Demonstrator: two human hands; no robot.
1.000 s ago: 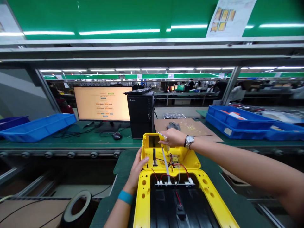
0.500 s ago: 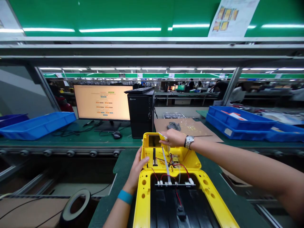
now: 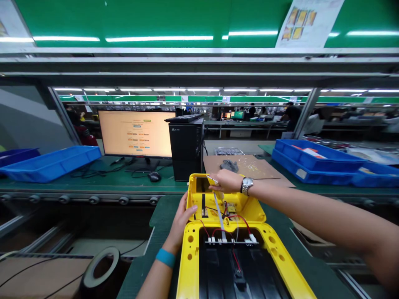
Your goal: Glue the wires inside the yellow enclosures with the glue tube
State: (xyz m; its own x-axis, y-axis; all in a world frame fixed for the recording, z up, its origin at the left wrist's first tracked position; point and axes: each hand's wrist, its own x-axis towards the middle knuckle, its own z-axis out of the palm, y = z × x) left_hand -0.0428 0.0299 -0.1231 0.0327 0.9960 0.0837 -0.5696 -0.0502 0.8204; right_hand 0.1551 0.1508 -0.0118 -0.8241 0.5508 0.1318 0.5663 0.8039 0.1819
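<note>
An opened yellow housing point(image 3: 199, 245) lies on the green bench in front of me, its black inside crossed by red wires and a white flat cable point(image 3: 219, 218). The far half of the housing point(image 3: 249, 207) stands tilted up. My left hand point(image 3: 182, 220) grips that half's left edge, thumb hooked over the rim. My right hand point(image 3: 227, 180), with a wristwatch on it, reaches over the top of the far half and pinches a small flat yellow-white piece point(image 3: 212, 180) at the upper end of the flat cable.
Behind the housing stand a black computer tower point(image 3: 186, 147), a lit monitor point(image 3: 135, 133) and a mouse point(image 3: 154, 176). A cardboard sheet point(image 3: 249, 166) lies to the right. Blue trays sit at left point(image 3: 50, 164) and right point(image 3: 311, 160). A tape roll point(image 3: 99, 272) is low left.
Both hands stay in the same grip on the housing and the small piece; only the view has shifted slightly.
</note>
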